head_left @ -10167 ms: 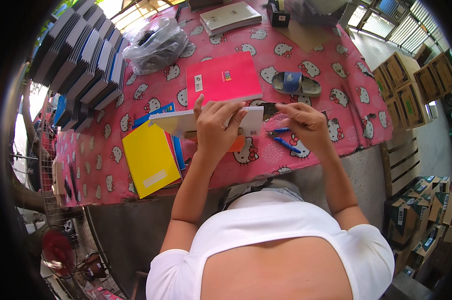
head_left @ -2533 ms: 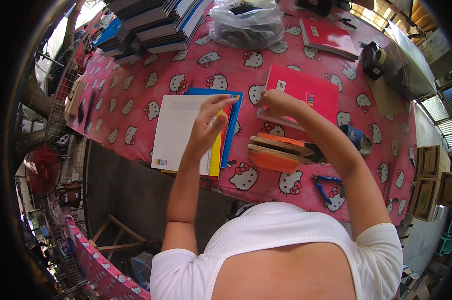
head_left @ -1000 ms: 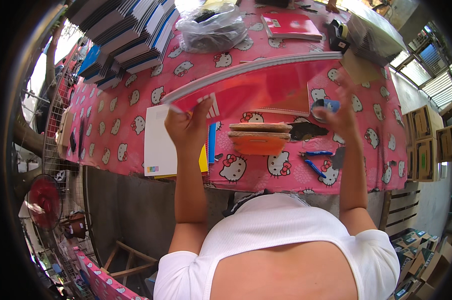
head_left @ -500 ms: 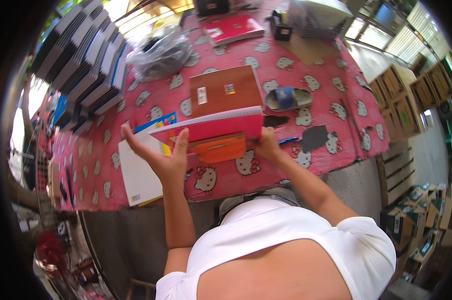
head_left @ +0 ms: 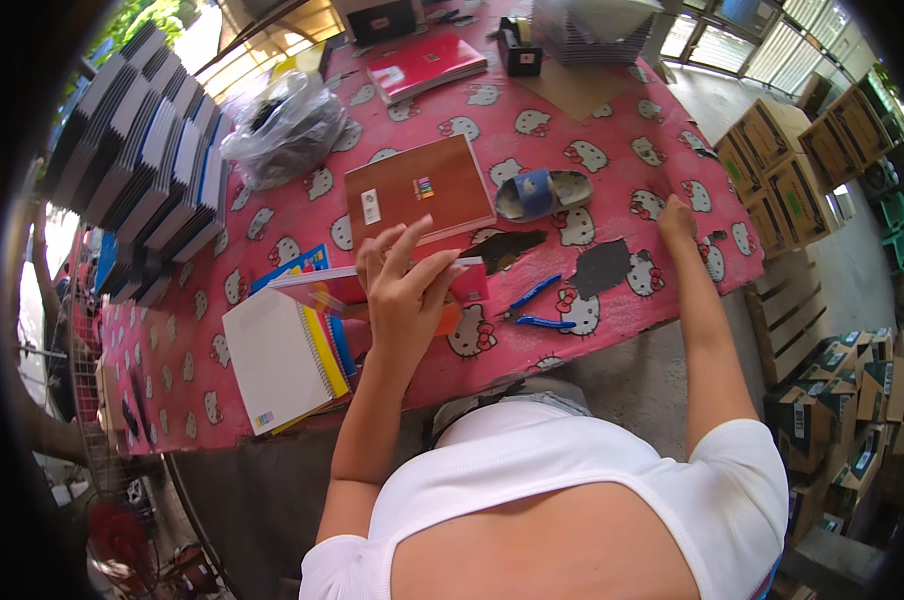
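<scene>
A pink spiral notebook (head_left: 322,290) stands on its edge, tilted, on the table. My left hand (head_left: 404,285) steadies it at the top edge, some fingers stretched out above it; the palm hides its middle. An orange piece (head_left: 450,318) shows just beyond that wrist. Further right, my right hand (head_left: 679,222) rests by the tablecloth with its fingers curled; what they hold, if anything, is too small to make out. Blue-handled cutting pliers (head_left: 537,305) lie between the hands. To the left, notebooks with a white top cover (head_left: 277,355) are fanned out.
Behind the hands lie a brown notebook (head_left: 422,190) and a blue slipper (head_left: 544,194). Tall notebook stacks (head_left: 142,150) and a plastic bag (head_left: 287,130) stand at the left. Red notebooks (head_left: 427,68) and a black tape dispenser (head_left: 519,48) sit farther back. Cardboard boxes (head_left: 787,180) stand right.
My right hand has left the pink notebook and moved far to the right. The left hand has shifted right over the notebook. The pliers are now uncovered.
</scene>
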The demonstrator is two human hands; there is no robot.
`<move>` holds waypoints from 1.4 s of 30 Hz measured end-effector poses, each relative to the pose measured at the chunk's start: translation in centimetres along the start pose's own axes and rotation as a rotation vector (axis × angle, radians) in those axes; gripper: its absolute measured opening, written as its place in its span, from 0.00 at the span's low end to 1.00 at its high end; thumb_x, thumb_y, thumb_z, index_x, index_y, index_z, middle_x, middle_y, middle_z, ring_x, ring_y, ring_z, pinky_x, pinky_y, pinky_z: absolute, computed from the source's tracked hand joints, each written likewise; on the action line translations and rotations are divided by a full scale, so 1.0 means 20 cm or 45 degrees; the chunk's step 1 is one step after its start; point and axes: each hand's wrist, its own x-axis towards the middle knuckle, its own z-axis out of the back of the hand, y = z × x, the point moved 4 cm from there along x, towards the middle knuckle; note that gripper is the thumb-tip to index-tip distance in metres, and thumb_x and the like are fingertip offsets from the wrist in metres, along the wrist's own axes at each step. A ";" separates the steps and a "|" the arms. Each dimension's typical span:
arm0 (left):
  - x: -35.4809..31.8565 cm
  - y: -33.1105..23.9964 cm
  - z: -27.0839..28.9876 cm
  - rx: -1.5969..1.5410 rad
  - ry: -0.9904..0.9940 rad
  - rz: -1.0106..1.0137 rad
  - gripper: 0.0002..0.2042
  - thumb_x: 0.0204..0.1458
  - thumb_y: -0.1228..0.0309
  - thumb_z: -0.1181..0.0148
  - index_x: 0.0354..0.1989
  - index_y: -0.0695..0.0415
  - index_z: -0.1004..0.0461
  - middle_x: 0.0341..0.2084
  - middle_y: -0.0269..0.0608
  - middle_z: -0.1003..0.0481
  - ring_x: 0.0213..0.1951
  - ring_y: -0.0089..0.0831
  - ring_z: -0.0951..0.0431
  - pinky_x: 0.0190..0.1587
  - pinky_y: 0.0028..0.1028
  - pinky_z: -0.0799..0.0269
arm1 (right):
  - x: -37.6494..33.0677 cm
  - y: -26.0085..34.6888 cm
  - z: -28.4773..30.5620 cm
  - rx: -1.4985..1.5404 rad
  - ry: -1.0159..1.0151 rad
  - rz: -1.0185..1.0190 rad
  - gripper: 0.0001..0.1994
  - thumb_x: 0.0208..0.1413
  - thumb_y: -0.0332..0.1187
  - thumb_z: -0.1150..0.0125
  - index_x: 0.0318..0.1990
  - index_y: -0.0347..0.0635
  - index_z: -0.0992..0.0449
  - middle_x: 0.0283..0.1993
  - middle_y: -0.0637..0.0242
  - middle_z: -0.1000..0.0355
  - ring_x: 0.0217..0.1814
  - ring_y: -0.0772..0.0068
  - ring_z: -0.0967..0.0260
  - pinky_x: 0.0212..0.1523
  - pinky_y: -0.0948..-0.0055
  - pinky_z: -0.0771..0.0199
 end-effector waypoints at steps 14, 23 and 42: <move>0.02 0.05 0.00 -0.002 -0.057 0.015 0.10 0.43 0.64 0.34 0.36 0.49 0.19 0.27 0.29 0.22 0.32 0.26 0.26 0.50 0.33 0.43 | -0.75 0.66 0.44 1.389 0.685 0.997 0.24 0.52 0.21 0.49 0.59 0.45 0.31 0.36 0.66 0.24 0.35 0.78 0.30 0.40 0.78 0.30; 0.01 0.08 0.02 -0.075 -0.006 0.059 0.09 0.45 0.63 0.34 0.34 0.51 0.19 0.28 0.32 0.21 0.32 0.29 0.26 0.51 0.35 0.43 | -1.13 1.02 0.54 1.528 0.680 1.074 0.18 0.51 0.22 0.40 0.51 0.42 0.24 0.33 0.64 0.24 0.29 0.80 0.30 0.30 0.79 0.30; -0.01 0.06 0.06 -0.086 -0.027 0.140 0.09 0.42 0.63 0.31 0.29 0.54 0.19 0.28 0.36 0.22 0.35 0.29 0.23 0.54 0.35 0.41 | -1.09 1.20 0.67 1.511 0.489 1.103 0.13 0.36 0.18 0.30 0.32 0.38 0.23 0.32 0.70 0.29 0.32 0.80 0.31 0.32 0.79 0.31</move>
